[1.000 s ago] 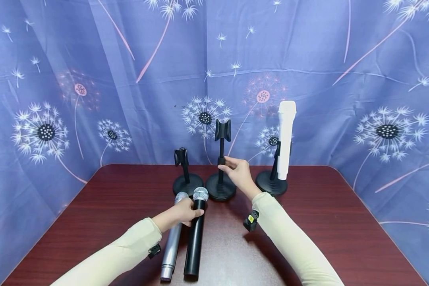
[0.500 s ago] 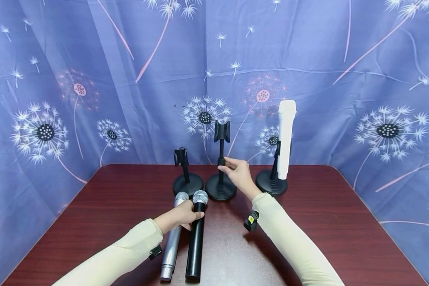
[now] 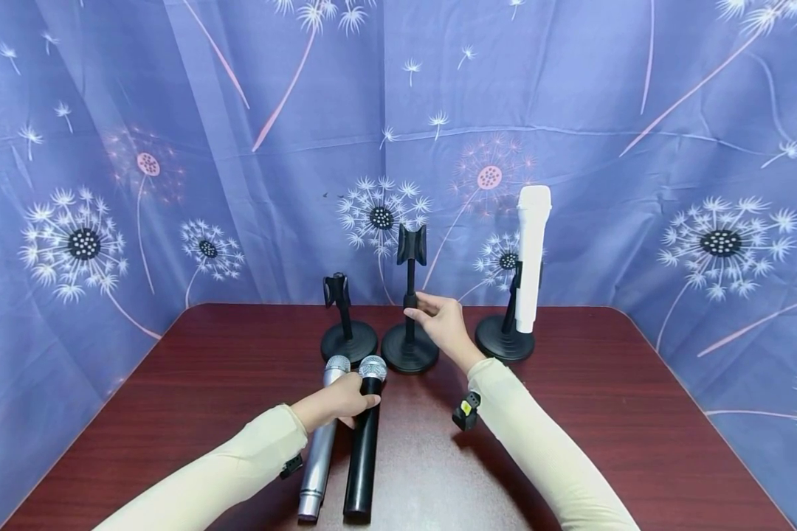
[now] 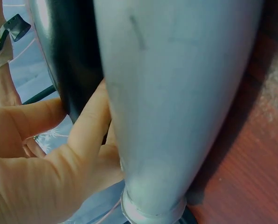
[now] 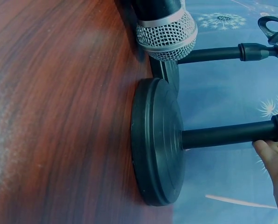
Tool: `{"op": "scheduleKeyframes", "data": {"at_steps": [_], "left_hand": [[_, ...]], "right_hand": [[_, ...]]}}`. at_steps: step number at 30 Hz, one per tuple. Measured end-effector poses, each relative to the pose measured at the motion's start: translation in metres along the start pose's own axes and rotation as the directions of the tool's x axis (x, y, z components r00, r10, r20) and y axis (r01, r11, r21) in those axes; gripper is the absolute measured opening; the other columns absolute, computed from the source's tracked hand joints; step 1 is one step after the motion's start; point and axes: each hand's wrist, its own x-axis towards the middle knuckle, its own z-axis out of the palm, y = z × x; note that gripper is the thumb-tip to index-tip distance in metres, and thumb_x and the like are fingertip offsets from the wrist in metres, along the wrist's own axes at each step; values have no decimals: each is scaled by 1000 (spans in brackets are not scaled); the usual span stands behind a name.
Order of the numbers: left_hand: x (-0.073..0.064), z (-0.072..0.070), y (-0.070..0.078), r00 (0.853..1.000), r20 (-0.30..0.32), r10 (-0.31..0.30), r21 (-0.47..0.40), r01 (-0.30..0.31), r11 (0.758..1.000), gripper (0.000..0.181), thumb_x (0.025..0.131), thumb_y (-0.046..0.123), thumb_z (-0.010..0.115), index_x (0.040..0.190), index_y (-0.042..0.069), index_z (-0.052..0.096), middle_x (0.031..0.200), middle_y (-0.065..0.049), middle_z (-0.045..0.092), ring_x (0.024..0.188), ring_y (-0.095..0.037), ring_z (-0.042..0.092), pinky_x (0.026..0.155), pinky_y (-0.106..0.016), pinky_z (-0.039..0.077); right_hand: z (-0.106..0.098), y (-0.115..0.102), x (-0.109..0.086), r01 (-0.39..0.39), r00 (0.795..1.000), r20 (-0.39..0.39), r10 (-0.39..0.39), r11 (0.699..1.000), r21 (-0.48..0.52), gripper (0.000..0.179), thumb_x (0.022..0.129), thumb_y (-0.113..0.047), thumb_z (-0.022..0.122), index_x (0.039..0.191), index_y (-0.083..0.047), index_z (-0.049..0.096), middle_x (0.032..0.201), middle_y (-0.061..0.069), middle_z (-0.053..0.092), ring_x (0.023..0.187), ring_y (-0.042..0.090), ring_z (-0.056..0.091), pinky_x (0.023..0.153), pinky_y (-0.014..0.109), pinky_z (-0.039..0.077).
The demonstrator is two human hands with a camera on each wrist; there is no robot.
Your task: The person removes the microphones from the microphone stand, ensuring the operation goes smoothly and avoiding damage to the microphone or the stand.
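Note:
My left hand (image 3: pixel 335 400) grips a black microphone (image 3: pixel 360 472) just below its silver mesh head, thumb over the top. Beside it on the left lies a silver microphone (image 3: pixel 319 464); its body fills much of the left wrist view, close to the fingers. With thumb and fingers, my right hand (image 3: pixel 443 324) pinches the collar on the pole of the middle black microphone stand (image 3: pixel 409 355). That stand is upright, its clip at the top holding nothing. In the right wrist view the black microphone's mesh head (image 5: pixel 168 37) hangs near the stand's round base (image 5: pixel 160 144).
A shorter black stand (image 3: pixel 348 344) with a bare clip stands at the left. Another stand (image 3: pixel 502 344) at the right holds a white microphone (image 3: pixel 533 258) upright. The dark red table (image 3: pixel 604 428) meets a blue dandelion-print curtain (image 3: pixel 272 184) at its back edge.
My left hand has drawn the black microphone slightly toward the front of the table, and it now lies nearly still. The right hand keeps its hold on the middle stand.

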Motion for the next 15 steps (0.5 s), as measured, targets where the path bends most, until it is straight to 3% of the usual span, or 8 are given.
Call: {"op": "scheduleKeyframes", "data": {"at_steps": [7,15], "left_hand": [[2,0,-1,1000,-1,-2,-6,2,1000,17,92,6,62,92,-9,54,82,-13,52,61,-28,66,53,-35,57],[3,-1,-3,998,-23,54,50,-52,997,18,90,5,64,82,-6,54,79,-14,53,58,-29,67,50,-32,56]], "right_hand": [[1,0,0,8,1000,2,-8,1000,-7,36,81,-5,76,116,2,68,98,19,71,94,27,69,78,32,56],[1,-2,0,-7,1000,-1,7,1000,0,38,82,-5,76,118,2,66,98,18,71,93,27,69,78,33,56]]}}
